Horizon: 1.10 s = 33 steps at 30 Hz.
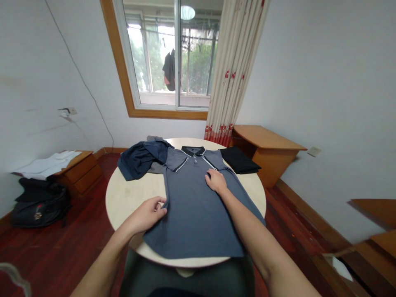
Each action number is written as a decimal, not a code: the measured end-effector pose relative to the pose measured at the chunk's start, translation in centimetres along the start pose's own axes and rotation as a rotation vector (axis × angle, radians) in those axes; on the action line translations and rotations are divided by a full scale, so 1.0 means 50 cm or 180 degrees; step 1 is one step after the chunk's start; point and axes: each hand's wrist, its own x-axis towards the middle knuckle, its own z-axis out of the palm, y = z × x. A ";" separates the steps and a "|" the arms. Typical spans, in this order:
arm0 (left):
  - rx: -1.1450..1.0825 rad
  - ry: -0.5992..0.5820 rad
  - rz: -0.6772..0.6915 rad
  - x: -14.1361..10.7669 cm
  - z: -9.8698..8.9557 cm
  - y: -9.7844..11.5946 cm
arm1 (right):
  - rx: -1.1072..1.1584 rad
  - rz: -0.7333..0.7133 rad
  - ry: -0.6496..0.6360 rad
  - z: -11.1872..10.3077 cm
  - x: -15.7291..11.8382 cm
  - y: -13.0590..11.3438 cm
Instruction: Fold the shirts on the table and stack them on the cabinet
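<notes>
A grey polo shirt (pixel 198 214) with a black collar and white-trimmed sleeve cuffs lies spread on a round table (pixel 123 198), collar away from me. Its hem hangs over the near edge. At the shirt's left side, my left hand (pixel 151 212) pinches the fabric edge between thumb and fingers. My right hand (pixel 215 181) rests on the upper right of the shirt, just below the sleeve cuff, palm down with fingers slightly bent and apart. No fabric is visibly gripped there.
Crumpled dark blue clothing (pixel 142 159) lies at the table's back left, over a grey garment. A folded black garment (pixel 239 160) is at the back right. Beyond stand a wooden desk (pixel 266 138) and a curtain (pixel 230 82). A chair (pixel 185 282) is at the near edge.
</notes>
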 end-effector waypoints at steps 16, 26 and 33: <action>-0.0123 -0.0673 0.0085 0.259 0.059 0.047 | 0.0643 -0.0229 -0.0054 -0.026 0.002 -0.042; 0.1580 0.0914 -0.0311 0.571 -0.020 0.024 | 0.1590 -0.0696 -0.0599 -0.018 -0.048 -0.140; 0.1778 0.0930 -0.0627 0.685 -0.008 0.010 | 0.1801 -0.0946 -0.1020 -0.020 -0.055 -0.147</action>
